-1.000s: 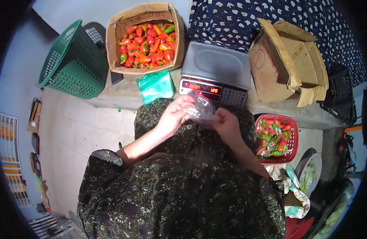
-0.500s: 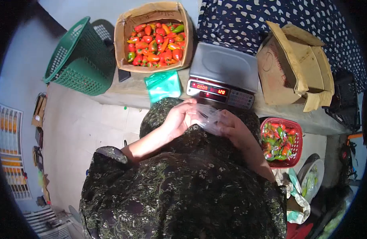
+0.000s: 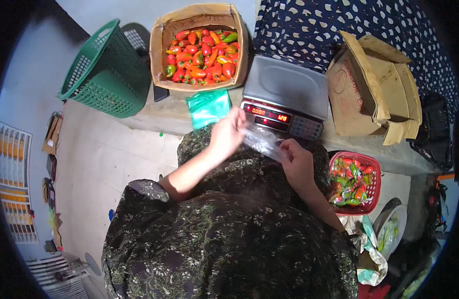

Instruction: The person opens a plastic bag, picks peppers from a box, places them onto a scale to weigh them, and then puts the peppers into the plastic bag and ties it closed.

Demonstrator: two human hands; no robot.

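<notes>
Hands [image 3: 227, 133] nearly closed, pinching clear plastic bag [image 3: 262, 140], near digital scale [image 3: 285, 94]

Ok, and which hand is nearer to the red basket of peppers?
Right. The right hand holds one end of the clear plastic, left of the basket; the left hand is farther left, at the other end.

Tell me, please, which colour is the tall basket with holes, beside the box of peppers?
The tall basket is green, seen best in the head view.
</notes>
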